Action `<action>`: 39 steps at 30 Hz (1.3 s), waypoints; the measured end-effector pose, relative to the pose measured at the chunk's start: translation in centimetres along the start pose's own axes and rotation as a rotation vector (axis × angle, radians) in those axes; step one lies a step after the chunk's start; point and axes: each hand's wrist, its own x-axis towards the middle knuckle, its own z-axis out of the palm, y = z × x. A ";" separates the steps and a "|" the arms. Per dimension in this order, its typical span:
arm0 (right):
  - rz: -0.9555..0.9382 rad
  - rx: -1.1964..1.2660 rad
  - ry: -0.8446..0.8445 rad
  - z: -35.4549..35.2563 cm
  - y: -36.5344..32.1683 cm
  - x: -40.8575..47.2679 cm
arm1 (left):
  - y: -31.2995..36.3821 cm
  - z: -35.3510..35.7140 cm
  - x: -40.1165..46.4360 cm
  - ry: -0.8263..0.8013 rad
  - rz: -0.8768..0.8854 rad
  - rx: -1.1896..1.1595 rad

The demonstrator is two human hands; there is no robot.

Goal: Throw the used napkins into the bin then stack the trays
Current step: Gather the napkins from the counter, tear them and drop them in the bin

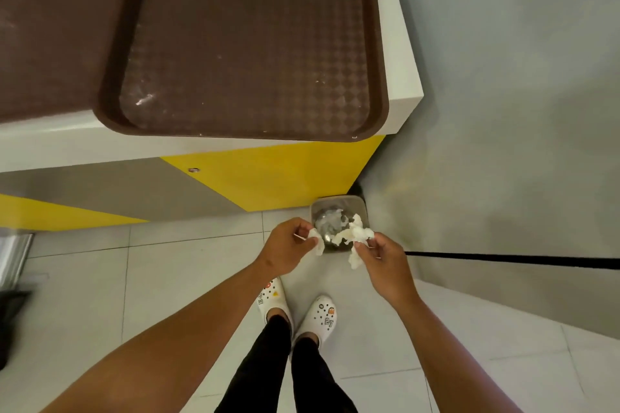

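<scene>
Left hand (285, 250) pinches small crumpled white napkin (315, 238); right hand (385, 265) pinches larger shredded wad (355, 235) above square bin (359, 203). Textured brown tray (248, 43) cut off at top.

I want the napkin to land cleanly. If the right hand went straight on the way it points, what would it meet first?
Probably the bin: the right hand points at it, pinching a crumpled napkin. Depth is unclear.

A fast-food or canteen-style eatery is showing here: two brown plastic serving trays (248, 43) are lying on a white counter (399, 54) across the upper half of the frame. Yellow and grey panels (268, 174) are fronting the counter, and a small bin (337, 208) is standing on the tiled floor (167, 278) at centre.
</scene>
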 end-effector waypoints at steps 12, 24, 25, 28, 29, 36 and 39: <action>0.092 -0.281 -0.048 4.9 7.3 9.9 | -7.2 4.5 10.4 -0.034 -0.078 0.244; 0.096 -0.365 -0.090 5.4 7.3 12.2 | -7.6 5.5 12.0 -0.218 -0.109 0.369; 0.083 -0.363 -0.097 5.3 7.0 11.7 | -7.6 5.1 11.6 -0.223 -0.099 0.382; 0.065 -0.333 -0.113 4.6 6.2 10.1 | -7.1 3.5 9.7 -0.252 -0.079 0.372; 0.062 -0.323 -0.124 4.3 5.7 9.3 | -6.6 3.0 8.9 -0.262 -0.066 0.374; -0.044 -0.297 -0.187 0.8 -1.3 2.5 | 0.5 -2.0 1.6 -0.220 0.128 0.398; -0.070 -0.301 -0.261 -1.2 -6.1 -1.1 | 5.0 -4.7 -2.5 -0.212 0.200 0.415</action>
